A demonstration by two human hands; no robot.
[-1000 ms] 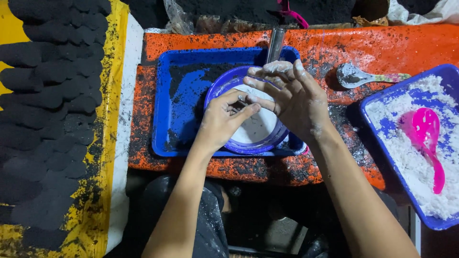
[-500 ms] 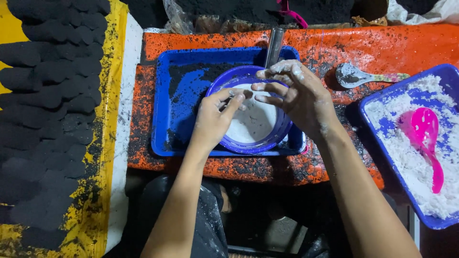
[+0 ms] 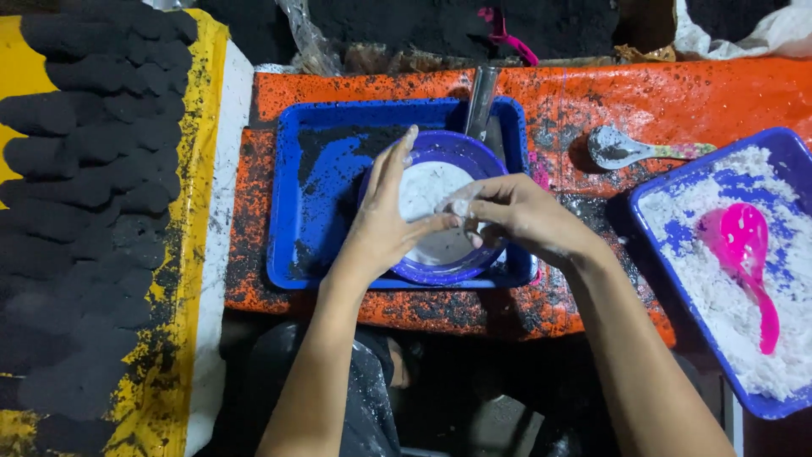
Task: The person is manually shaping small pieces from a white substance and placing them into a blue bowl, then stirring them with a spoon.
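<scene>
the right hand (image 3: 524, 222) has its fingertips pinched together on a small pale lump (image 3: 461, 206), seemingly a bit of the white paste, held just above the purple bowl (image 3: 474, 156). how firmly it grips cannot be told, but the fingers are closed round the lump. the left hand (image 3: 385, 220) is open, fingers straight and together, palm turned toward the right hand, its long axis running from the wrist up and away toward the bowl's far rim. its thumb touches or nearly touches the right fingertips, so the lump lies between the 2 hands, nearer the right, with the left palm directly to its left.

below them the bowl holds a smeared white layer (image 3: 427, 190) over its floor. the bowl sits inside a blue tray (image 3: 292, 211) dusted with black powder, toward the tray's right half. a metal handle (image 3: 480, 101) leans over the tray's far edge, just beyond the bowl.

the tray rests on an orange board (image 3: 677, 93) speckled black. on it, right of the bowl and well apart from the hands, lies a grey spoon (image 3: 622, 150). farther right, a 2nd blue tray (image 3: 787, 152) holds white flaky powder and a pink scoop (image 3: 744, 254). to the left, rows of black lumps (image 3: 93, 195) lie on a yellow sheet (image 3: 199, 127).
</scene>
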